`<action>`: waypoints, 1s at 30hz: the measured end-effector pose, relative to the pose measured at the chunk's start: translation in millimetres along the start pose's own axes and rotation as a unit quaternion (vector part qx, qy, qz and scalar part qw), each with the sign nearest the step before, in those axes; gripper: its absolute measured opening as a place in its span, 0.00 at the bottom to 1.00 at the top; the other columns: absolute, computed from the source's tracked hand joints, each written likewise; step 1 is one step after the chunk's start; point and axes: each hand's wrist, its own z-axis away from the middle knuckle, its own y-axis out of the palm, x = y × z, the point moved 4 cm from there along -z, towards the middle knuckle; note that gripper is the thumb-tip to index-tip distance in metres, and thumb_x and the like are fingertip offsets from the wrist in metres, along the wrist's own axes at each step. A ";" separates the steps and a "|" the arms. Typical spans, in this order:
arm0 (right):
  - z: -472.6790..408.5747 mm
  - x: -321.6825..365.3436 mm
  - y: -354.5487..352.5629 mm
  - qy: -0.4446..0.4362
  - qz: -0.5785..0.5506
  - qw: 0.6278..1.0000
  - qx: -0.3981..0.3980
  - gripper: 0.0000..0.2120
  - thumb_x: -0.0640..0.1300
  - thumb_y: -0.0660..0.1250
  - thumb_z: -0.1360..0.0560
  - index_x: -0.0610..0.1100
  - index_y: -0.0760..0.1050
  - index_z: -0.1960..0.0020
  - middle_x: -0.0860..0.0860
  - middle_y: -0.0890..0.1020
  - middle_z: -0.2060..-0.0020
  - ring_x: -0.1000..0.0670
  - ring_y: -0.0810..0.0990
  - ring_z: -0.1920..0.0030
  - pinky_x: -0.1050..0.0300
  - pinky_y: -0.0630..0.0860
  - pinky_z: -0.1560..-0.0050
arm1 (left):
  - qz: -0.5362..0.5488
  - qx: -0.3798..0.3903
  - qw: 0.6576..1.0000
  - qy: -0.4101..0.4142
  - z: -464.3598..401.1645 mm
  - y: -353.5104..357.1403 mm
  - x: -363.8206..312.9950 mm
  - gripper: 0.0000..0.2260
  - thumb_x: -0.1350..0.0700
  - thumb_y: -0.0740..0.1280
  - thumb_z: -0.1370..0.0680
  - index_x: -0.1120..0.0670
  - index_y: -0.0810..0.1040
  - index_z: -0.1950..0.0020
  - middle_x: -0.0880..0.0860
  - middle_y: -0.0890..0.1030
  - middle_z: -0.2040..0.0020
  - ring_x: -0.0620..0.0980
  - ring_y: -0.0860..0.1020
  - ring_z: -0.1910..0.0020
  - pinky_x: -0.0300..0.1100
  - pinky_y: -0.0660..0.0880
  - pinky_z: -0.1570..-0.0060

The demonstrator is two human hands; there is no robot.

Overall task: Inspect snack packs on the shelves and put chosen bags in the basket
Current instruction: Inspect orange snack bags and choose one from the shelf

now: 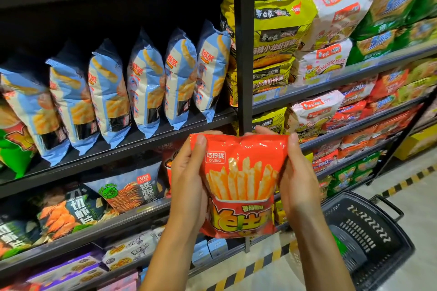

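Head view: both hands (left (189, 179), right (296, 179)) grip orange snack bag (241, 184).

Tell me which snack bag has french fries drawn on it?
The shiny red-orange plastic snack bag, held up by the left hand and right hand. Its front shows french fries; the blue-and-white bags standing on the shelf show different snacks.

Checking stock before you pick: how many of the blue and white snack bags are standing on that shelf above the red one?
6, in one row on the left bay's shelf. More may stand hidden behind them.
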 end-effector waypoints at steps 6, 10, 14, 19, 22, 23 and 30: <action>9.5 -20.7 11.6 -0.017 0.093 0.983 0.158 0.22 0.51 0.69 0.21 0.56 0.70 0.29 0.58 0.83 0.38 0.55 0.83 0.38 0.58 0.81 0.42 | 0.053 -0.067 0.996 0.013 -7.9 -13.1 -4.6 0.10 0.52 0.62 0.15 0.53 0.81 0.42 0.50 0.86 0.53 0.45 0.85 0.53 0.41 0.82 0.53; 9.8 -16.7 10.5 -0.074 0.096 0.989 0.087 0.18 0.47 0.67 0.20 0.49 0.74 0.31 0.53 0.85 0.40 0.51 0.84 0.39 0.52 0.82 0.41 | -0.033 0.032 0.999 0.028 -12.1 -16.0 -7.4 0.18 0.44 0.64 0.17 0.50 0.77 0.30 0.50 0.86 0.43 0.45 0.83 0.43 0.39 0.80 0.45; 3.9 -10.9 -2.4 -0.075 0.061 0.995 -0.029 0.18 0.56 0.62 0.20 0.53 0.77 0.34 0.57 0.85 0.40 0.55 0.83 0.38 0.51 0.79 0.36 | -0.125 0.163 0.978 -0.029 -13.6 -22.7 9.3 0.39 0.34 0.76 0.31 0.45 0.69 0.24 0.50 0.78 0.28 0.51 0.75 0.28 0.54 0.69 0.27; -2.2 -30.9 -12.3 0.047 0.026 0.991 -0.126 0.29 0.73 0.61 0.28 0.59 0.78 0.34 0.57 0.83 0.37 0.53 0.81 0.36 0.45 0.76 0.30 | -0.171 0.303 0.934 -0.075 15.7 -13.6 33.4 0.33 0.58 0.73 0.22 0.45 0.64 0.20 0.43 0.72 0.24 0.46 0.70 0.24 0.40 0.71 0.31; -4.2 -40.1 -18.4 0.069 0.037 0.984 -0.162 0.45 0.81 0.61 0.34 0.55 0.73 0.26 0.55 0.80 0.32 0.51 0.79 0.33 0.42 0.74 0.29 | -0.185 0.335 0.922 -0.060 25.5 -5.1 32.0 0.36 0.63 0.70 0.23 0.47 0.57 0.19 0.36 0.70 0.24 0.40 0.68 0.24 0.34 0.70 0.32; -4.6 -41.4 -20.3 0.069 0.044 0.983 -0.164 0.47 0.81 0.61 0.37 0.55 0.73 0.25 0.55 0.79 0.31 0.50 0.79 0.32 0.42 0.74 0.29 | -0.186 0.343 0.919 -0.055 27.0 -4.2 31.2 0.37 0.63 0.70 0.23 0.48 0.57 0.18 0.36 0.69 0.23 0.40 0.67 0.23 0.35 0.69 0.31; -3.5 -41.3 -20.2 0.062 0.062 0.983 -0.161 0.47 0.83 0.59 0.34 0.56 0.71 0.24 0.55 0.77 0.29 0.50 0.76 0.30 0.42 0.72 0.27 | -0.196 0.353 0.913 -0.051 26.4 -7.8 33.8 0.41 0.63 0.74 0.25 0.49 0.57 0.18 0.43 0.69 0.22 0.47 0.67 0.22 0.42 0.69 0.28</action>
